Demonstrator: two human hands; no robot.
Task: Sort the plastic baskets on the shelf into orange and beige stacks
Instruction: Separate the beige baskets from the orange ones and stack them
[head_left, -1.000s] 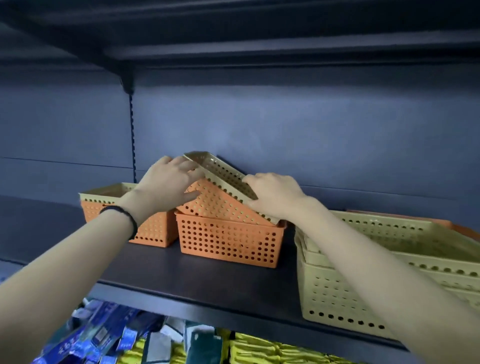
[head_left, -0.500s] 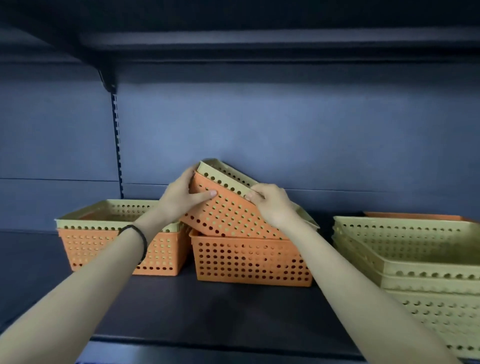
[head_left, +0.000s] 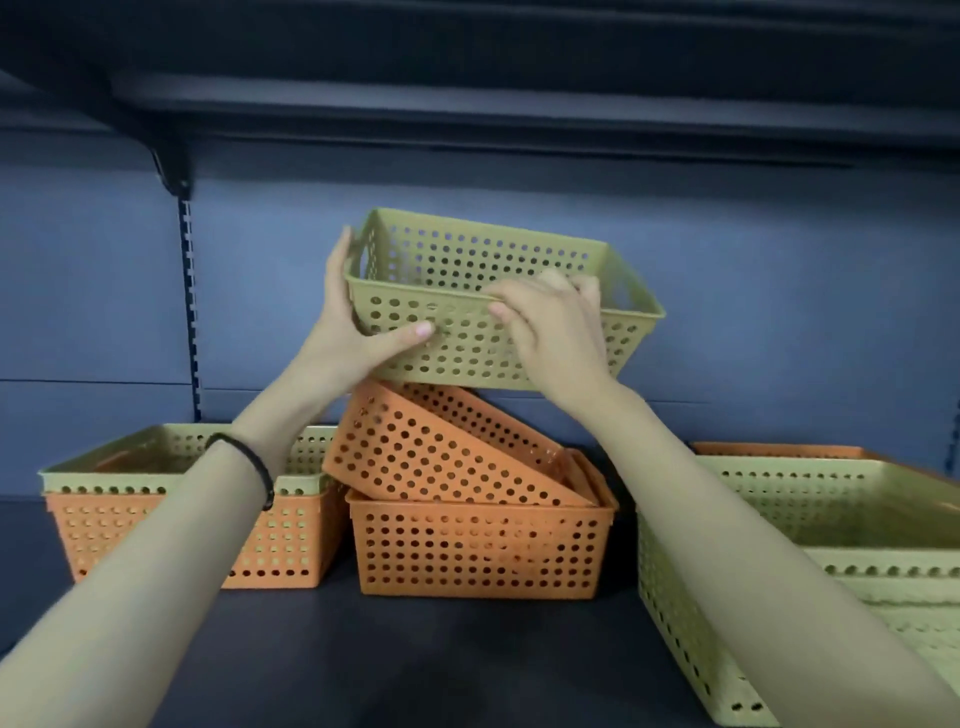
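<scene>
Lifting: a beige basket (head_left: 498, 306) is held in the air by both hands, above the middle of the shelf (head_left: 415, 660), clear of the baskets below.
Left hand (head_left: 348, 332): closed on the basket's left end, thumb across the front wall, fingers wrapped round the side; a dark band sits on that wrist.
Right hand (head_left: 558, 332): closed on the front rim, fingers hooked over the edge into the basket, thumb on the outside.
Why two hands: gripping one end and the long rim probably keeps the light, flexible basket level while it is carried.
Held basket, contents: nothing in it that I can see.
Tilted orange basket (head_left: 441, 457): directly under the held one, leaning with its left end up, partly nested in the upright orange basket (head_left: 478, 551) near the shelf's middle.
Left pile (head_left: 291, 540): toward the shelf's left end, a beige basket nested in an orange one, with something orange showing inside; this pile looks unsorted.
Beige stack (head_left: 831, 519): at the shelf's right end, larger beige baskets nested together, an orange rim behind them.
Likely destination: a beige pile, though the held basket looks smaller than the right-hand ones.
</scene>
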